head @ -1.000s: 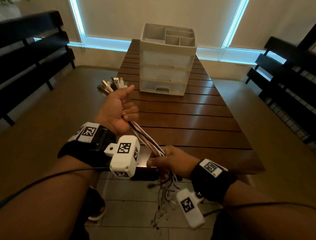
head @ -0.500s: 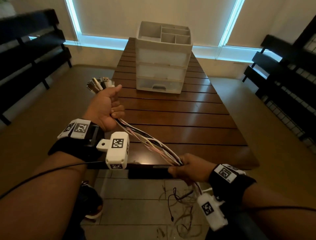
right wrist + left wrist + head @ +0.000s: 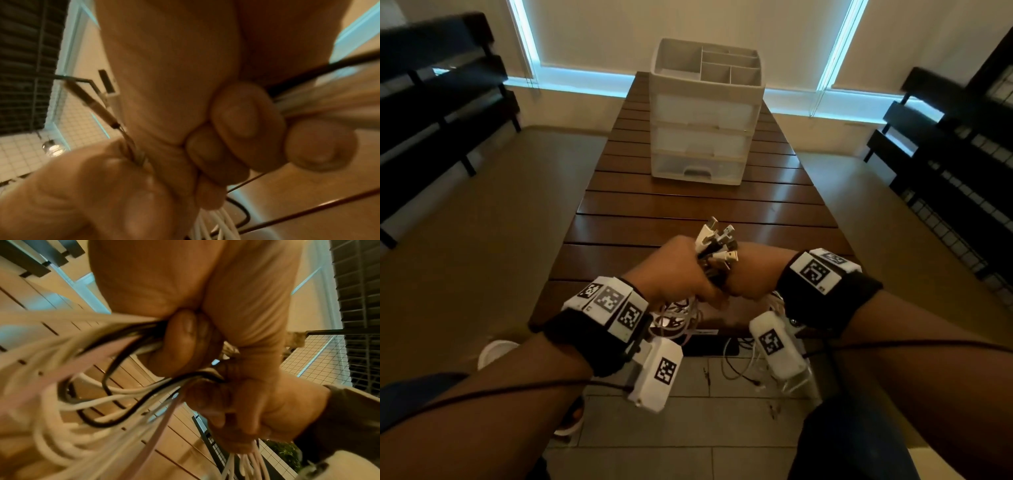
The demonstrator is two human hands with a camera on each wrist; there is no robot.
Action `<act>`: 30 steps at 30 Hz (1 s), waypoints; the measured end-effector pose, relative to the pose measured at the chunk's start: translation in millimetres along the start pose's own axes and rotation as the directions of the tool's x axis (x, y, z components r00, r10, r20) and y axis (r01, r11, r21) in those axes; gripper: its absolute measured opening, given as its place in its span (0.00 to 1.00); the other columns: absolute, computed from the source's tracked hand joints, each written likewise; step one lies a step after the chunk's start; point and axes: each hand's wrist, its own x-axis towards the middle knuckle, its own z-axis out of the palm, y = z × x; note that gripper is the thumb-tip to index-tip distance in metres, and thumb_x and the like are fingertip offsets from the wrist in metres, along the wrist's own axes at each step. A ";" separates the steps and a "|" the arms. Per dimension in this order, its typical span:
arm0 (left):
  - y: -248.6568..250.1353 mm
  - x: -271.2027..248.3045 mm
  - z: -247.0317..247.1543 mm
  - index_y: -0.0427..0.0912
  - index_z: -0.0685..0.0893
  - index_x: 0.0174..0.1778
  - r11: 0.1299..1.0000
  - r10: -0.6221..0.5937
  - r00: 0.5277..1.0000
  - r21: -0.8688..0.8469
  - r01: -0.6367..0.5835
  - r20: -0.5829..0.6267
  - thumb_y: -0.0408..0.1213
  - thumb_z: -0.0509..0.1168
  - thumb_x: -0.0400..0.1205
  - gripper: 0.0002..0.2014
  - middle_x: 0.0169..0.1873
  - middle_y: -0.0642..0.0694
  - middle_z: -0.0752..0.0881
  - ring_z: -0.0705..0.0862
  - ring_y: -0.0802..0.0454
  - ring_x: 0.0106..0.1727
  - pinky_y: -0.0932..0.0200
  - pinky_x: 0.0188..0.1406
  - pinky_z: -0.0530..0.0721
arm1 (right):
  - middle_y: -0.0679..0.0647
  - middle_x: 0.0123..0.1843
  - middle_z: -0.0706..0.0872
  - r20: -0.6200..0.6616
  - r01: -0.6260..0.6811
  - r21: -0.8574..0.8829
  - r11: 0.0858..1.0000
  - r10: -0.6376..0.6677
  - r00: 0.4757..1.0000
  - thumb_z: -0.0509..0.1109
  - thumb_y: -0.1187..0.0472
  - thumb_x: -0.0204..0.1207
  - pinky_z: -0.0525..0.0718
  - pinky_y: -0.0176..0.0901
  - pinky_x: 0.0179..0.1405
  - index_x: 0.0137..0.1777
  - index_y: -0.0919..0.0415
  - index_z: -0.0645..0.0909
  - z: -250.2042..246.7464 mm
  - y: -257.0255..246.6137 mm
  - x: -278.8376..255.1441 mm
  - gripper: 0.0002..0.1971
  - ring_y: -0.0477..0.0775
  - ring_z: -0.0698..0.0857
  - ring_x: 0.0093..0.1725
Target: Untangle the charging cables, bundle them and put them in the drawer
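1. The right hand (image 3: 751, 274), half a second ago stretched away along the white and black charging cables (image 3: 717, 245), now meets the left hand (image 3: 674, 274); both grip them.
2. The cables hang looped above the wooden counter (image 3: 688, 209), so bundling has begun; the white plastic drawer unit (image 3: 703, 113) stays closed.

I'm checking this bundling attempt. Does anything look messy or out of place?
Yes. Both hands, left hand and right hand, grip the cables near the plugs, but the loose ends trail off the table edge toward the floor. The drawers look closed.
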 end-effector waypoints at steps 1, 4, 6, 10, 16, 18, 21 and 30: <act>-1.3 1.3 1.1 0.42 0.89 0.44 1.000 -0.006 1.000 -0.024 0.006 -0.019 0.27 0.84 0.59 0.19 0.43 0.47 0.92 0.90 0.54 0.45 0.56 0.46 0.90 | 0.48 0.32 0.79 -0.015 0.001 0.030 1.000 -0.001 1.000 0.65 0.65 0.80 0.75 0.29 0.22 0.42 0.57 0.80 -0.1 0.0 -1.2 0.06 0.43 0.76 0.27; -7.4 2.8 0.5 0.43 0.90 0.45 0.997 -0.069 0.997 0.032 0.067 0.047 0.32 0.85 0.58 0.20 0.43 0.49 0.92 0.90 0.54 0.46 0.52 0.52 0.89 | 0.52 0.34 0.83 -0.023 0.011 0.146 0.989 -0.008 1.000 0.69 0.63 0.77 0.78 0.32 0.22 0.46 0.61 0.84 7.2 3.4 -2.9 0.03 0.46 0.78 0.26; -12.2 2.3 1.2 0.44 0.90 0.46 0.995 -0.069 0.993 0.072 0.062 0.099 0.34 0.85 0.58 0.21 0.43 0.51 0.92 0.90 0.56 0.46 0.55 0.51 0.88 | 0.51 0.36 0.86 -0.033 -0.007 0.242 0.970 0.016 0.999 0.74 0.59 0.74 0.81 0.37 0.27 0.46 0.55 0.86 6.6 7.4 -4.9 0.03 0.45 0.81 0.29; -9.0 -0.9 4.1 0.43 0.90 0.48 0.998 0.001 1.000 -0.069 -0.002 -0.014 0.32 0.83 0.64 0.17 0.42 0.50 0.92 0.90 0.58 0.44 0.65 0.42 0.85 | 0.59 0.36 0.86 -0.068 -0.028 0.352 0.935 0.055 0.996 0.73 0.61 0.74 0.81 0.42 0.30 0.45 0.61 0.85 -8.7 12.0 -12.4 0.04 0.51 0.81 0.29; -6.7 3.0 -39.0 0.43 0.90 0.37 0.977 -0.130 0.939 -0.200 0.067 -0.317 0.23 0.77 0.66 0.10 0.39 0.38 0.91 0.89 0.43 0.38 0.44 0.45 0.88 | 0.55 0.24 0.80 -0.114 0.077 0.672 0.737 0.001 0.993 0.72 0.61 0.77 0.83 0.49 0.34 0.45 0.68 0.78 18.1 21.8 -20.4 0.10 0.53 0.79 0.22; -9.0 4.0 -50.9 0.41 0.91 0.35 0.964 -0.163 0.917 -0.255 0.070 -0.364 0.22 0.76 0.64 0.10 0.40 0.35 0.91 0.90 0.37 0.40 0.37 0.49 0.88 | 0.55 0.23 0.80 -0.120 0.075 0.732 0.677 0.020 0.993 0.74 0.59 0.75 0.83 0.48 0.33 0.39 0.63 0.77 33.3 23.9 -22.7 0.11 0.53 0.79 0.22; -14.0 5.1 -63.1 0.42 0.91 0.35 0.936 -0.196 0.890 -0.349 0.045 -0.411 0.23 0.75 0.64 0.10 0.34 0.43 0.91 0.90 0.40 0.39 0.40 0.49 0.88 | 0.61 0.30 0.83 -0.045 0.023 0.744 0.668 0.015 0.999 0.75 0.56 0.75 0.83 0.49 0.36 0.36 0.57 0.78 56.4 31.1 -24.0 0.11 0.54 0.83 0.27; -10.4 -2.5 -90.1 0.39 0.89 0.37 0.884 -0.216 0.837 -0.465 -0.052 -0.503 0.20 0.73 0.66 0.10 0.25 0.48 0.88 0.87 0.49 0.26 0.56 0.30 0.84 | 0.56 0.39 0.91 0.304 -0.232 0.415 0.880 0.106 0.947 0.71 0.48 0.78 0.82 0.34 0.39 0.45 0.68 0.83 127.7 70.6 -35.5 0.20 0.45 0.86 0.35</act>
